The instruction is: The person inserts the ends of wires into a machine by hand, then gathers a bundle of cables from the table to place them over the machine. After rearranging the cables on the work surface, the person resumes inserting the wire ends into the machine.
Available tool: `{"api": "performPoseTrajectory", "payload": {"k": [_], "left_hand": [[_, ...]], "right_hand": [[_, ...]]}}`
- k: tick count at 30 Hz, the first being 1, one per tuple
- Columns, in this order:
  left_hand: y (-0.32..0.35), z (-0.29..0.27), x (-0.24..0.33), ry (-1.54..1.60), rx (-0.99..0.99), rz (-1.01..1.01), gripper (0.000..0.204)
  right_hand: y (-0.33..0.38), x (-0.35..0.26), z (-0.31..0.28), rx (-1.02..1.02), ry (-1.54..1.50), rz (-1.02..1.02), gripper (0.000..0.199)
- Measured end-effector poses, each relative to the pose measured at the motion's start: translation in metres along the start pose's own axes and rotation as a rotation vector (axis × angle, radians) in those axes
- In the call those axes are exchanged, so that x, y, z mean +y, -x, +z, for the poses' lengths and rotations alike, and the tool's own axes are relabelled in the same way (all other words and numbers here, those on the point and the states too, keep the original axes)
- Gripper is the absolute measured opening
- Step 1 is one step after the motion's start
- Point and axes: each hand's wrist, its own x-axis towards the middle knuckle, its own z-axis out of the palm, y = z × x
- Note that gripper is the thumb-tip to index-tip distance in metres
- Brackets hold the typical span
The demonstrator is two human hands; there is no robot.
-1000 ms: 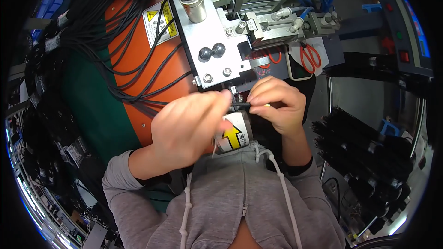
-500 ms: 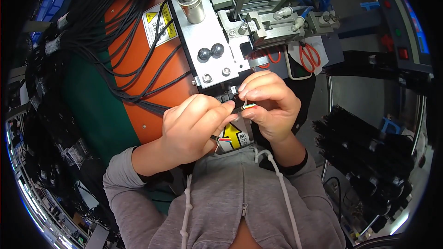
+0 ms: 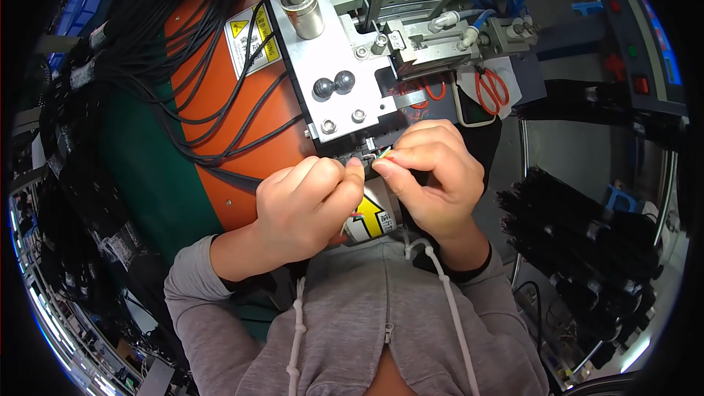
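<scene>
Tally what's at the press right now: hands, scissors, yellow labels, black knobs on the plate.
Hands: 2, left hand and right hand
Red-handled scissors: 1
Yellow labels: 2, warning label and arrow label
Black knobs: 2
Total: 7

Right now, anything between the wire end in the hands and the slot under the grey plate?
Nothing visible. Both hands, left hand and right hand, pinch the coloured wire end right at the fixture opening below the grey plate.

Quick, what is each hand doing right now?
Left hand: closed, pinching the small connector.
Right hand: closed, pinching the coloured wires.
</scene>
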Motion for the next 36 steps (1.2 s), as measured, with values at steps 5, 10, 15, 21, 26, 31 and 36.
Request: {"api": "performPoseTrajectory", "payload": {"k": [5,10,15,21,26,31,36], "left_hand": [[0.001,0.003,-0.005,-0.027,0.026,0.035,0.025],[0.003,0.003,0.003,-0.025,-0.052,0.014,0.035],[0.002,0.005,0.007,-0.133,-0.204,-0.071,0.043],[0.003,0.006,0.014,-0.243,-0.240,-0.139,0.046],[0.004,0.006,0.010,-0.263,-0.238,-0.085,0.039],[0.002,0.010,0.002,-0.199,-0.177,-0.078,0.032],[0.002,0.012,0.000,-0.101,-0.103,-0.149,0.027]], "right_hand": [[-0.005,-0.003,-0.018,-0.276,-0.117,0.343,0.011],[0.005,0.011,-0.017,-0.226,-0.401,0.564,0.008],[0.008,0.021,0.000,-0.185,-0.061,0.382,0.008],[0.005,0.014,0.002,-0.255,0.145,0.309,0.008],[0.015,0.026,0.014,-0.093,0.095,0.231,0.008],[0.026,0.034,0.017,-0.056,-0.226,0.640,0.007],[0.024,0.026,0.021,0.002,-0.165,0.517,0.009]]}}
